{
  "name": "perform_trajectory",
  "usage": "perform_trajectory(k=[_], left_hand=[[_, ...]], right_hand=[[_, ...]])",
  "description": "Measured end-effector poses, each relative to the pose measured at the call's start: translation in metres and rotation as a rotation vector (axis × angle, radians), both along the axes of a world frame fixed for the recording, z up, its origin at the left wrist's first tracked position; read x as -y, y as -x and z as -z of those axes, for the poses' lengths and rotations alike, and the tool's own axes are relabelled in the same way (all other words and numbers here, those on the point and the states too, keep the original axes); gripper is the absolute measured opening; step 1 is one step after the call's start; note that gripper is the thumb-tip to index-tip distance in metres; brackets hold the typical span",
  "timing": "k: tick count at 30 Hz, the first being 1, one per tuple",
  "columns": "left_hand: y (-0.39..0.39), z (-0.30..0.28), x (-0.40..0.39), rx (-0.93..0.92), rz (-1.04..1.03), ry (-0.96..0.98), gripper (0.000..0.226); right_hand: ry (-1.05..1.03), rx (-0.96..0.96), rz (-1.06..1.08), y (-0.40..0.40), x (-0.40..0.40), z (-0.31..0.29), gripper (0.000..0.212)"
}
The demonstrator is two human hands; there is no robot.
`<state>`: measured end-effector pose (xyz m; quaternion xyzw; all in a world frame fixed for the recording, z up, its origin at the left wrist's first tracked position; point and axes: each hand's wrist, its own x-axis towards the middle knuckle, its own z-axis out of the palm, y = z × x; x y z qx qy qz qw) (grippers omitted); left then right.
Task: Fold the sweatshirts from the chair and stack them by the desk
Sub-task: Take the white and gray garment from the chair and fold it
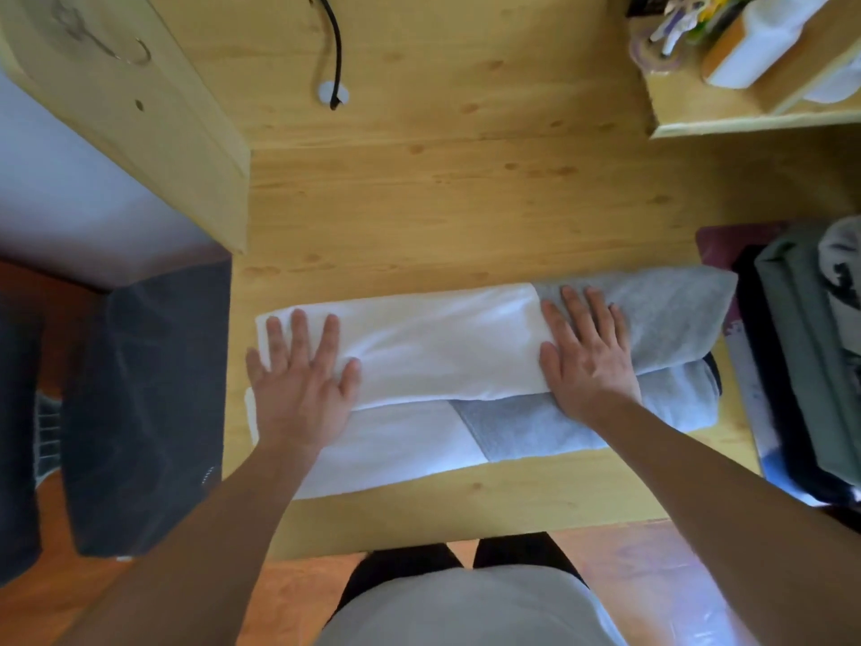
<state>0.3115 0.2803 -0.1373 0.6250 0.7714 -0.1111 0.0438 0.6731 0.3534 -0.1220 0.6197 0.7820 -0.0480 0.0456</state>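
Head view shows the white-and-grey sweatshirt point(447, 352) lying on the desk point(466, 202), already folded lengthwise. Left hand point(303, 384) and right hand point(587, 352) press it flat, fingers spread apart. Stack point(801, 347) waits at right; final fold seems left.

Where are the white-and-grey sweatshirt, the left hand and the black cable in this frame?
white-and-grey sweatshirt point(447, 347): head view, on its white upper fold.
left hand point(303, 389): head view, on the back of the hand.
black cable point(336, 53): head view, on its curved run above the desk grommet.

Bare forearms — no sleeves; light grey top point(466, 608), black trousers point(400, 566).
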Motion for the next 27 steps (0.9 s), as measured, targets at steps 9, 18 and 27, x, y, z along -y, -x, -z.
perform_trajectory(k=[9,18,27], left_hand=[[0.009,-0.025,0.002,0.269,-0.206,-0.06,0.063],[0.016,-0.051,0.009,0.69,-0.95,0.09,0.08],[0.092,-0.079,0.013,1.063,-0.925,-0.117,0.043]], right_hand=[[0.015,-0.055,-0.085,0.102,0.032,-0.007,0.065],[0.131,0.003,-0.043,0.107,0.035,0.002,0.068],[0.078,0.064,-0.181,0.083,0.063,-0.01,0.071]])
